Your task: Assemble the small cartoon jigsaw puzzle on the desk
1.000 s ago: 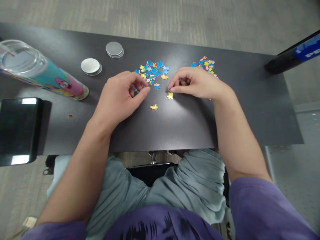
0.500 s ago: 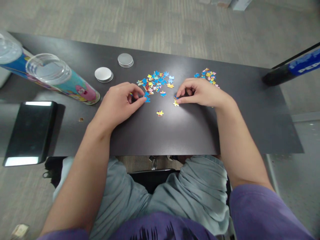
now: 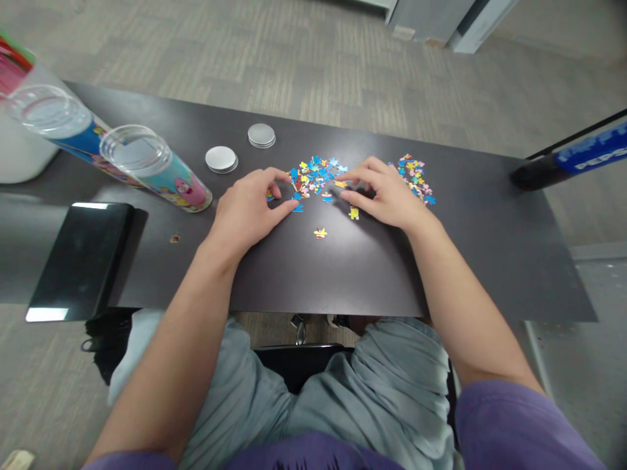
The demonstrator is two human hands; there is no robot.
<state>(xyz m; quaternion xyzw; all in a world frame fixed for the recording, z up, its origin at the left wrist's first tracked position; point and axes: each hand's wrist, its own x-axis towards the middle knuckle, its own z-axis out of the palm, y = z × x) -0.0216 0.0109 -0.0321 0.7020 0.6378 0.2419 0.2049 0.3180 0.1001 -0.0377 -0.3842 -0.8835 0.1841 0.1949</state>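
My left hand point(image 3: 252, 210) rests at the left edge of a pile of puzzle pieces point(image 3: 313, 175), its thumb against a blue piece point(image 3: 298, 208) and its fingers apart. At the pile's right side, my right hand point(image 3: 379, 190) has thumb and fingers spread over a yellow piece point(image 3: 340, 185), with nothing visibly held. Just below the right thumb lies another yellow piece point(image 3: 354, 213). A separate yellow and red piece point(image 3: 320, 233) lies nearer to me. Beyond the right hand is a second pile of pieces point(image 3: 415, 175).
On the dark table point(image 3: 490, 261), two clear-topped tubes point(image 3: 183, 186) point(image 3: 81, 134) stand at the left. Stacks of round discs point(image 3: 221, 158) point(image 3: 261, 135) lie near them. A black device point(image 3: 81, 258) is at the left, and a dark and blue cylinder point(image 3: 563, 166) at the right.
My right hand has let go of the yellow piece and moved left to the main pile, its fingers wider apart. My left hand remains by the blue piece. The camera view has shifted.
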